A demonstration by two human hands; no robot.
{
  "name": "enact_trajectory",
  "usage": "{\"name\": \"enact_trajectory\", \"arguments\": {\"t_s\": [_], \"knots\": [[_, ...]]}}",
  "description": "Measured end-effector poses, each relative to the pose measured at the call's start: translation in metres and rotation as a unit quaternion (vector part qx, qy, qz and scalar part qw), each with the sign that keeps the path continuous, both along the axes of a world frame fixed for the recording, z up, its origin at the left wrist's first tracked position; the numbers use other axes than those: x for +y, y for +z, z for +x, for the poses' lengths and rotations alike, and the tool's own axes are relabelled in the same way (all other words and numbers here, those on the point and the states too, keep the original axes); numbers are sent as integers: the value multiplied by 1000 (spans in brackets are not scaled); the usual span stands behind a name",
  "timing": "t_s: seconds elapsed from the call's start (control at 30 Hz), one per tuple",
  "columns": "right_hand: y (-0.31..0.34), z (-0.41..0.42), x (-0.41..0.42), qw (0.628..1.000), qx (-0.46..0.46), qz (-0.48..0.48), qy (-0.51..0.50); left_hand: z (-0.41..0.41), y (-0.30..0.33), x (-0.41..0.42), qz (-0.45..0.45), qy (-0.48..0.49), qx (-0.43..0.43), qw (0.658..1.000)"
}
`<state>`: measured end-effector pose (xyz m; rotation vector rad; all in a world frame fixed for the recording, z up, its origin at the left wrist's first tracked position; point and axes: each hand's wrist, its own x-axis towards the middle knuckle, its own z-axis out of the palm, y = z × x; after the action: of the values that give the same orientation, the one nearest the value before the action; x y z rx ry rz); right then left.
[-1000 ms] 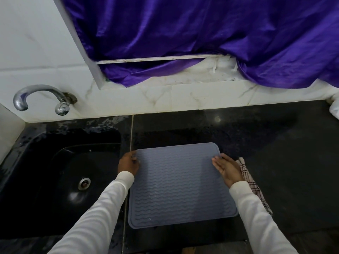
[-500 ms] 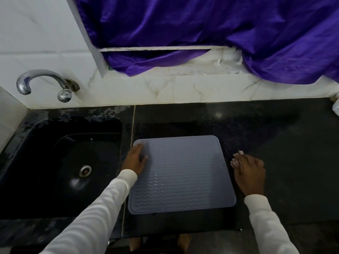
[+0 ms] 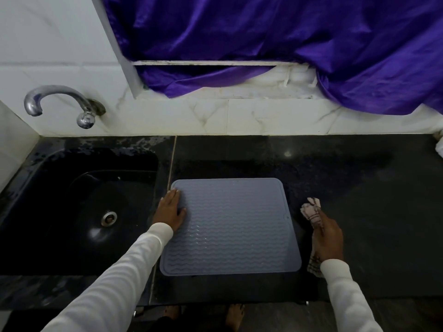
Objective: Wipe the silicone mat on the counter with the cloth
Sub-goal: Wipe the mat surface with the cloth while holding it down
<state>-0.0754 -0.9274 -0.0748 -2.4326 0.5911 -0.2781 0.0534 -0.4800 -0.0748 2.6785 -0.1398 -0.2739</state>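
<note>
The left hand (image 3: pixel 169 210) lies flat, fingers straight, on the mat's (image 3: pixel 232 226) left edge; the right hand (image 3: pixel 327 238) grips the bunched cloth (image 3: pixel 311 210) beside it on the table (image 3: pixel 359 188).

The silicone mat (image 3: pixel 230 226) looks matt grey-blue, its face ribbed with fine wavy ridges and bordered by a smooth raised rim. It lies on a dark stone-like surface (image 3: pixel 359 212) that is polished, speckled, and faintly reflective towards the far edge. The cloth (image 3: pixel 311 209), bunched in the right hand (image 3: pixel 327 238), is soft woven fabric, pale with a dark check. The sink (image 3: pixel 79 212) at the left edge is glossy black, with a shiny metal drain ring (image 3: pixel 109 218). The tap (image 3: pixel 60 101) is bright chromed metal. The wall tiles (image 3: pixel 263 118) are smooth white, marble-veined. The purple drape (image 3: pixel 287 39) is shiny, satin-like cloth. The sleeves (image 3: pixel 115 283) are white ribbed knit
</note>
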Motion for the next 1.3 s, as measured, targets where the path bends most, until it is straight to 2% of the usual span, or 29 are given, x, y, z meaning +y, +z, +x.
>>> {"name": "enact_trajectory", "arguments": {"t_s": [0.03,0.1,0.2,0.27,0.33,0.47,0.57,0.63,0.73,0.8,0.87,0.9,1.0,1.1,1.3], "knots": [[8,2,2,995,-15,93,-33,0,0,0,0,0,-2,1000],[29,8,13,956,-37,268,-112,0,-1,1,0,-2,1,1000],[64,16,39,846,-76,495,-186,3,0,6,-2,-3,6,1000],[83,25,59,796,-88,569,-187,6,2,12,-5,-3,8,1000],[97,38,85,783,-83,594,-164,8,3,20,4,-20,-3,1000],[107,70,154,840,-49,530,-104,20,-1,37,32,-91,-48,994],[93,93,216,876,-38,480,-21,33,1,44,48,-131,-62,988],[75,111,259,908,-53,414,34,42,1,47,62,-141,-66,986],[42,136,320,967,-48,235,81,53,1,50,101,-176,-74,976],[23,146,355,991,-2,64,115,58,2,51,115,-208,-83,968],[6,149,378,985,29,-82,148,59,0,53,129,-223,-87,962],[2,151,385,982,35,-116,143,59,-2,54,133,-225,-83,962],[-7,156,398,982,34,-143,122,60,-8,60,116,-223,-77,965],[-18,158,400,970,26,-173,169,59,-10,63,107,-239,-75,962],[-30,150,388,966,37,-160,199,58,-7,65,96,-237,-92,962]]}}
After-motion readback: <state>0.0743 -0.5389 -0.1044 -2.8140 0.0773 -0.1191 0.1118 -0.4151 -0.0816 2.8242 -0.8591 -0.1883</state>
